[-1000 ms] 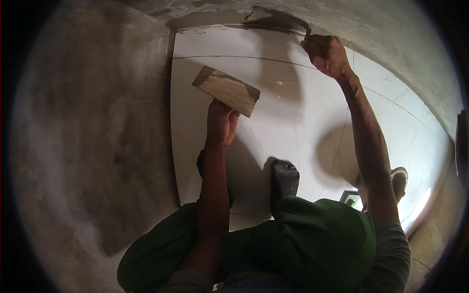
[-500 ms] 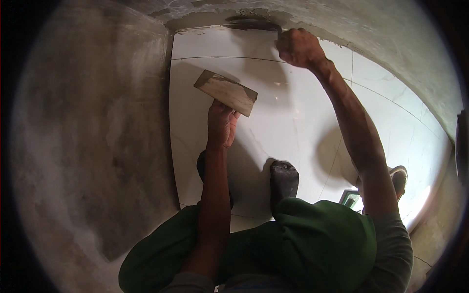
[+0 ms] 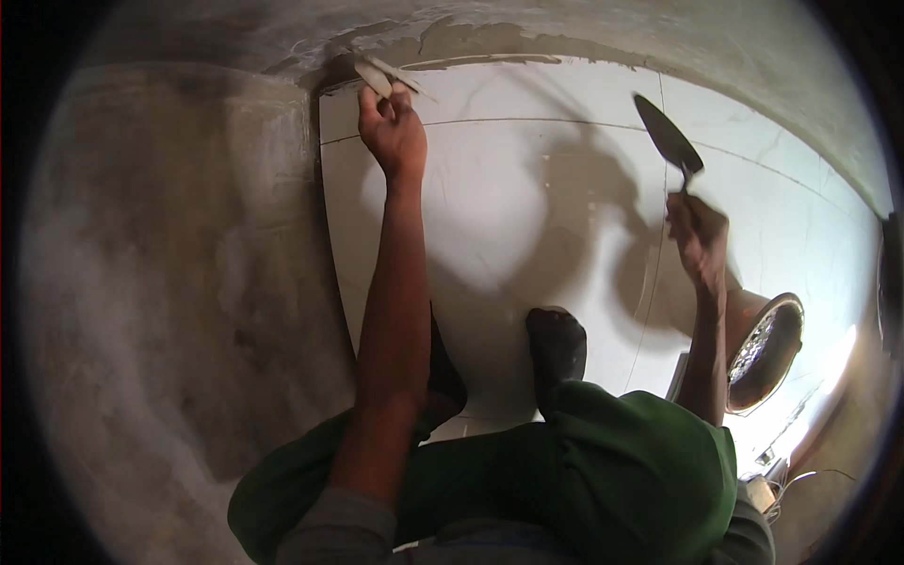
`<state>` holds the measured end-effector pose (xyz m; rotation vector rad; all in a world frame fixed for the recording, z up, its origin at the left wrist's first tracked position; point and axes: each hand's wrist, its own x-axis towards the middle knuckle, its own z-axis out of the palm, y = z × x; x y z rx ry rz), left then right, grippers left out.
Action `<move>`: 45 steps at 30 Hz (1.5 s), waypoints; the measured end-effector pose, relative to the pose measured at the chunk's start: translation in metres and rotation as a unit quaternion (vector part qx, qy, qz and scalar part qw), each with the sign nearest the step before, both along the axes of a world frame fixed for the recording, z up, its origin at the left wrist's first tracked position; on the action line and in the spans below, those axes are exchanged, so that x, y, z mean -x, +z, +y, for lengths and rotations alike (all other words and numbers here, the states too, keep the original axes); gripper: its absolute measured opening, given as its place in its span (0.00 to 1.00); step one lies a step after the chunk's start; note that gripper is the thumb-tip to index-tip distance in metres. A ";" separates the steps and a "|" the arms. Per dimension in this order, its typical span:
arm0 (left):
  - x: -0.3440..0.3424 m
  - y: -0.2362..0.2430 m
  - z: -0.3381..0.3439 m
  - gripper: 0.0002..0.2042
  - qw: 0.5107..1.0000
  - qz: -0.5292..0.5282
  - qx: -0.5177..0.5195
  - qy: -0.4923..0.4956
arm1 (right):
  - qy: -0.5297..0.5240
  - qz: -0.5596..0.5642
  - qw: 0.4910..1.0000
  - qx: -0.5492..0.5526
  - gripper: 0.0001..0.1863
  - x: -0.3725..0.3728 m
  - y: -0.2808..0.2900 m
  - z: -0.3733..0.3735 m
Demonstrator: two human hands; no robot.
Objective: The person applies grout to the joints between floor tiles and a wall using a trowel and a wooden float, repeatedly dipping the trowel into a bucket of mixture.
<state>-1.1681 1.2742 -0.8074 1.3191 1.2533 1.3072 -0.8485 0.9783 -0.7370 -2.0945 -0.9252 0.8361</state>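
Observation:
My left hand (image 3: 394, 132) is stretched out to the far left corner, fingers closed on a small rectangular board (image 3: 374, 79). The board is tilted nearly edge-on beside the foot of the wall; its smeared face is mostly turned away. A band of grey mortar (image 3: 490, 40) runs along the base of the far wall (image 3: 603, 19). Over the white floor tiles on the right, my right hand (image 3: 697, 235) grips the handle of a pointed trowel (image 3: 669, 135). Its dark leaf-shaped blade points away from me, off the mortar.
A bucket (image 3: 744, 309) with a round rim stands right of my right forearm. Dark-covered feet (image 3: 556, 344) rest on the white tiles (image 3: 490, 207). A bare grey wall (image 3: 179, 264) rises close on the left. Wires (image 3: 810, 474) lie at the lower right.
My left hand has carried the board forward and left to the corner, turning it edge-on. My right hand has drawn the trowel back from the far wall toward the right.

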 end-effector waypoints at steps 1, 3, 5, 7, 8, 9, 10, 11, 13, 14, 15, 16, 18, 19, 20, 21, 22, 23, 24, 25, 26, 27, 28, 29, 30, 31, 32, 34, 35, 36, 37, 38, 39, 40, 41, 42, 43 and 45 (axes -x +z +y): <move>-0.003 -0.005 0.006 0.10 1.000 0.008 0.004 -0.005 | -0.032 0.013 0.999 0.021 0.22 0.006 -0.001 -0.030; -0.014 -0.011 0.026 0.09 0.991 0.104 -0.021 0.084 | -0.070 0.031 0.996 0.043 0.24 0.012 0.008 -0.072; -0.011 -0.018 0.046 0.09 0.989 0.101 -0.048 0.093 | -0.136 0.075 0.986 0.056 0.26 0.027 0.010 -0.099; -0.019 -0.027 0.051 0.11 0.985 0.083 -0.085 0.124 | -0.154 0.081 0.983 0.052 0.26 0.024 0.007 -0.119; -0.019 -0.030 0.049 0.11 0.985 0.088 -0.088 0.118 | -0.162 0.082 0.982 0.050 0.26 0.024 0.006 -0.126; -0.028 -0.034 0.048 0.11 0.984 0.085 -0.086 0.128 | -0.171 0.080 0.981 0.045 0.26 0.023 0.007 -0.130; -0.031 -0.034 0.047 0.11 0.982 0.087 -0.086 0.145 | -0.175 0.081 0.980 0.050 0.26 0.020 0.009 -0.130; -0.035 -0.035 0.046 0.11 0.977 0.124 -0.084 0.151 | -0.179 0.082 0.979 0.056 0.25 0.018 0.009 -0.127; -0.064 -0.036 0.035 0.11 0.975 0.131 -0.093 0.155 | -0.184 0.081 0.978 0.054 0.25 0.006 0.008 -0.124; -0.075 -0.036 0.029 0.12 0.972 0.143 -0.099 0.158 | -0.189 0.084 0.977 0.057 0.24 0.004 0.007 -0.122; -0.081 -0.036 0.023 0.11 0.967 0.180 -0.085 0.159 | -0.185 0.088 0.977 0.065 0.24 0.005 0.003 -0.121; -0.088 -0.036 0.019 0.11 0.965 0.186 -0.084 0.162 | -0.185 0.099 0.977 0.041 0.24 0.006 -0.001 -0.115; -0.109 -0.036 0.008 0.11 0.973 0.138 -0.083 0.166 | -0.181 0.114 0.977 0.018 0.24 0.010 -0.004 -0.106; -0.130 -0.031 -0.006 0.10 0.972 0.149 -0.095 0.158 | -0.177 0.099 0.979 0.024 0.24 0.009 0.000 -0.103; -0.147 -0.024 -0.019 0.10 0.969 0.162 -0.110 0.151 | -0.171 0.088 0.981 0.027 0.25 0.009 0.001 -0.098; -0.160 -0.022 -0.026 0.09 0.968 0.163 -0.125 0.148 | -0.166 0.092 0.981 0.027 0.25 0.012 0.001 -0.092; -0.175 -0.021 -0.033 0.09 0.967 0.159 -0.137 0.143 | -0.171 0.096 0.981 0.019 0.25 0.013 0.003 -0.088; -0.185 -0.019 -0.041 0.08 0.967 0.175 -0.130 0.135 | -0.175 0.099 0.980 0.011 0.26 0.012 0.004 -0.085; -0.187 -0.020 -0.047 0.08 0.966 0.176 -0.128 0.137 | -0.172 0.100 0.980 0.013 0.26 0.011 0.004 -0.083; -0.189 -0.021 -0.051 0.08 0.970 0.179 -0.133 0.096 | -0.163 0.098 0.982 0.012 0.26 0.009 0.003 -0.081; -0.189 -0.023 -0.055 0.08 0.972 0.182 -0.137 0.054 | -0.154 0.095 0.983 0.012 0.26 0.008 0.001 -0.080; -0.179 -0.024 -0.053 0.08 0.970 0.201 -0.124 0.060 | -0.150 0.096 0.984 0.011 0.26 0.007 0.001 -0.078; -0.161 -0.028 -0.044 0.08 0.963 0.213 -0.142 0.079 | -0.145 0.095 0.985 0.017 0.26 0.007 0.002 -0.077; -0.137 -0.030 -0.034 0.07 0.963 0.197 -0.150 0.108 | -0.140 0.097 0.985 0.024 0.27 0.009 0.000 -0.076; -0.116 -0.028 -0.022 0.07 0.962 0.178 -0.155 0.135 | -0.139 0.096 0.985 0.025 0.27 0.007 -0.002 -0.077; -0.102 -0.024 -0.012 0.06 0.968 0.153 -0.126 0.151 | -0.131 0.089 0.987 0.027 0.28 0.003 -0.004 -0.081; -0.092 -0.021 -0.004 0.06 0.973 0.130 -0.097 0.165 | -0.123 0.084 0.988 0.028 0.28 0.000 -0.005 -0.085; -0.074 -0.023 0.015 0.06 0.972 0.146 -0.113 0.147 | -0.132 0.091 0.987 0.030 0.29 0.000 -0.003 -0.087; -0.070 -0.026 0.022 0.07 0.970 0.162 -0.127 0.130 | -0.141 0.096 0.985 0.035 0.29 -0.001 -0.002 -0.087; -0.074 -0.027 0.022 0.07 0.971 0.160 -0.125 0.126 | -0.146 0.095 0.984 0.037 0.29 0.000 -0.003 -0.088; -0.077 -0.027 0.021 0.07 0.975 0.139 -0.105 0.138 | -0.155 0.101 0.982 0.037 0.29 0.001 -0.003 -0.090; -0.082 -0.027 0.019 0.07 0.978 0.119 -0.085 0.149 | -0.165 0.108 0.980 0.037 0.28 0.002 -0.005 -0.092; -0.089 -0.025 0.015 0.07 0.979 0.118 -0.081 0.144 | -0.170 0.106 0.979 0.041 0.28 0.001 -0.007 -0.095; -0.098 -0.024 0.008 0.07 0.983 0.115 -0.064 0.131 | -0.179 0.123 0.976 0.033 0.28 0.001 -0.011 -0.098; -0.108 -0.023 0.002 0.08 0.986 0.111 -0.048 0.118 | -0.187 0.140 0.972 0.024 0.27 0.001 -0.014 -0.102; -0.120 -0.023 -0.002 0.08 0.986 0.108 -0.049 0.113 | -0.192 0.138 0.971 0.022 0.27 0.000 -0.017 -0.105; -0.134 -0.023 -0.008 0.08 0.984 0.116 -0.060 0.120 | -0.193 0.137 0.971 0.031 0.26 0.000 -0.020 -0.109; -0.158 -0.019 -0.019 0.08 0.980 0.136 -0.062 0.130 | -0.198 0.134 0.970 0.040 0.25 -0.002 -0.021 -0.116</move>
